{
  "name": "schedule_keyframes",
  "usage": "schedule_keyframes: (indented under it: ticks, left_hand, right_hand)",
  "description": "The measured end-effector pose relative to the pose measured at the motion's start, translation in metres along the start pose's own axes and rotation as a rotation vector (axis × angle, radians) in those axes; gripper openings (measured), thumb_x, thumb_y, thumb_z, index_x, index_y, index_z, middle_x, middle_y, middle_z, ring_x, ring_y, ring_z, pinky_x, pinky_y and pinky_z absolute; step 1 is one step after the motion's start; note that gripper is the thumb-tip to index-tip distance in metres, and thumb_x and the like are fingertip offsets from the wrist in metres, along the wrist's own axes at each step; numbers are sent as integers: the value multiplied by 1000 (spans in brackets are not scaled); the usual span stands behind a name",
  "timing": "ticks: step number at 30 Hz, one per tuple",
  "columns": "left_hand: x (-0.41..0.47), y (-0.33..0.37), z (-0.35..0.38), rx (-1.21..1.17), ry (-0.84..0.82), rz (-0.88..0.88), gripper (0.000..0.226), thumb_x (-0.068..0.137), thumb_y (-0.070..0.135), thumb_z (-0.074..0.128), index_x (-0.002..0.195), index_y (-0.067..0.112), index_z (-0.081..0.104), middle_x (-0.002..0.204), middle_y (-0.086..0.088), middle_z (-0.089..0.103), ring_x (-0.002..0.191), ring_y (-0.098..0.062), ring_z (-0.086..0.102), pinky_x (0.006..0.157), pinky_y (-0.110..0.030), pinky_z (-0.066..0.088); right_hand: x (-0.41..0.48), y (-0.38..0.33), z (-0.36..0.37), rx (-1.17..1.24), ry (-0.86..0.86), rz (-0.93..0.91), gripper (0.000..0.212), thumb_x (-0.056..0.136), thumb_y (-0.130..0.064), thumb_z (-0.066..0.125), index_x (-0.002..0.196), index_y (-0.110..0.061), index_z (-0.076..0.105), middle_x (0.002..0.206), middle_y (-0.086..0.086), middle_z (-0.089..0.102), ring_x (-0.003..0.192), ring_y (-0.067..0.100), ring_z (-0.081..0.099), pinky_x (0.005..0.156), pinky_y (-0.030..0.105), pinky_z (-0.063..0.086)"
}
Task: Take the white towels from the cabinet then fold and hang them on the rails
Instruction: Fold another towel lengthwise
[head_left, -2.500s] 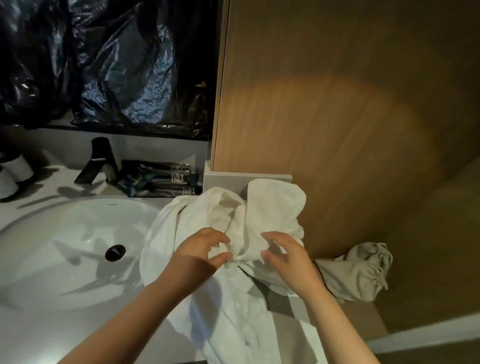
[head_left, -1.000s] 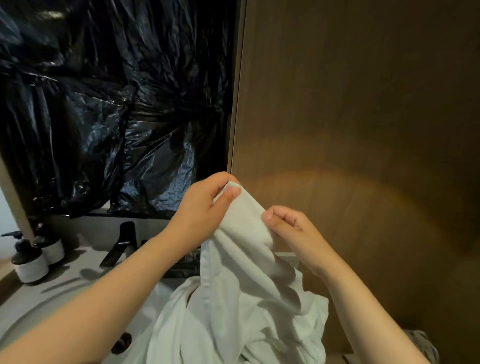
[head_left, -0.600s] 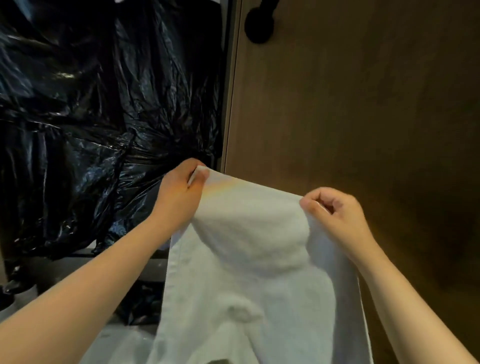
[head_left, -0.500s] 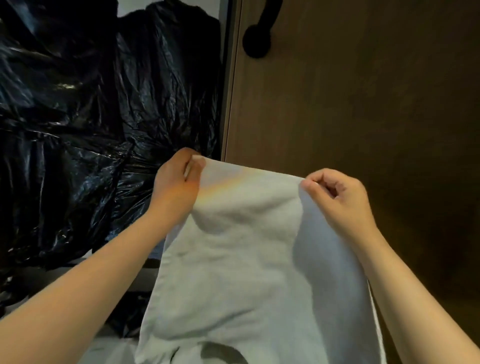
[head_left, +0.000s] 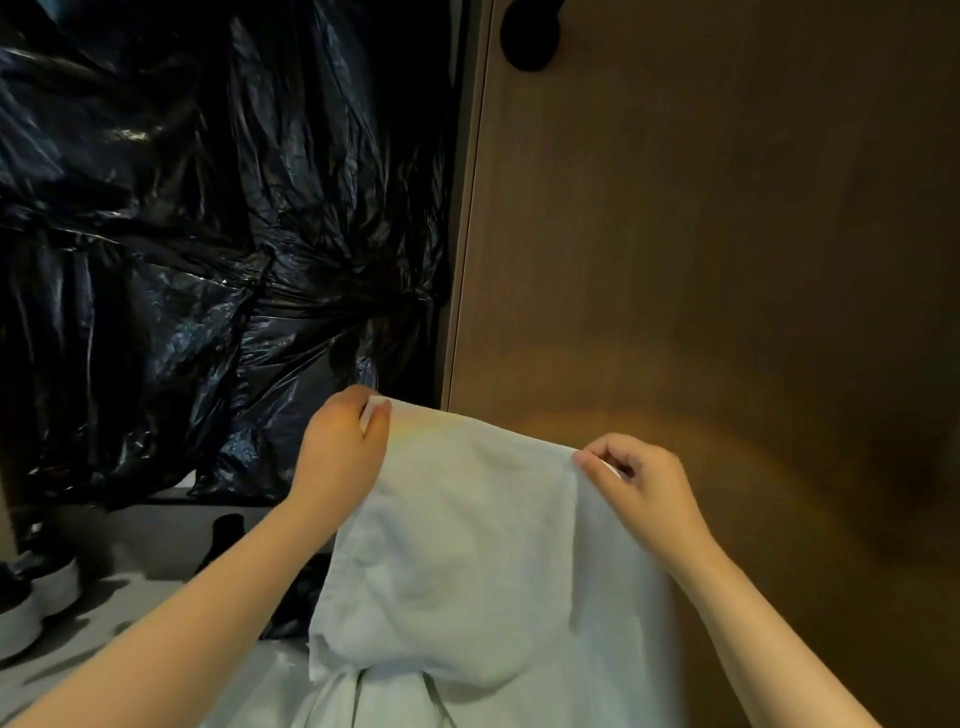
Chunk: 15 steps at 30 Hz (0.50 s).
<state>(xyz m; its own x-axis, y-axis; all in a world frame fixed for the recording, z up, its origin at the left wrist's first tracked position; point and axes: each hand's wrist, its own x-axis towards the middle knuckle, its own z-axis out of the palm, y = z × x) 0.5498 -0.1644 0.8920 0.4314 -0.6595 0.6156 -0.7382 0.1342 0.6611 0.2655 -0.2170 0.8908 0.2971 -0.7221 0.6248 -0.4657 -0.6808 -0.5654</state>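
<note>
Towel held up by its top edge, fold step.
My left hand pinches one top corner and my right hand the other, fingers curled, both raised before the wood panel. The rest hangs toward the counter. Best to pull the edge taut and level (corners matched) before halving.

Black plastic sheeting above grey counter

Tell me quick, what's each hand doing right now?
Left hand: pinches one top corner of the white towel.
Right hand: pinches its other top corner.
</note>
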Motion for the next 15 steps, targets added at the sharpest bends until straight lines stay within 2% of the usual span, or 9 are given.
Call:
schedule_keyframes:
  ticks: [3,5,9,11,12,15]
  left_hand:
    - [-14,19,-2,-98,28,60,11,94,17,52,89,19,62,89,9,58,83,-3,52,67,-9,36]
    - [-26,35,-2,-175,-14,74,3,90,22,62,91,25,63,96,16,56,92,8,51,72,-2,35]
    - [-37,53,-1,-291,-275,119,31,86,35,68,115,39,60,114,26,54,103,20,46,76,6,32]
    - [-36,57,-2,-338,-429,129,37,87,38,65,123,40,58,116,28,58,106,20,48,80,6,32]
    - [-35,59,-3,-364,-484,125,34,87,38,64,121,38,60,111,26,63,104,18,52,79,4,35]
    - [-35,63,-3,-407,-515,99,24,82,45,62,95,28,73,91,15,71,86,4,63,73,-10,46]
  right_hand:
    - [3,-21,2,101,-35,-37,16,93,-23,62,78,-22,70,74,-12,66,77,10,63,63,17,50]
    - [4,-33,4,143,-64,-64,16,94,-21,62,80,-22,70,75,-12,66,77,9,63,64,14,48]
    - [5,-53,6,196,-137,-134,15,94,-21,61,82,-20,71,74,-11,66,73,10,61,61,14,45]
    - [7,-57,5,209,-145,-179,15,94,-21,62,82,-19,71,72,-7,65,69,13,60,60,17,44]
    - [8,-59,4,215,-149,-189,14,94,-21,63,83,-19,71,72,-6,65,69,13,60,60,19,45]
    - [7,-60,3,236,-165,-179,13,93,-20,64,83,-18,72,73,-10,66,71,10,61,61,16,45]
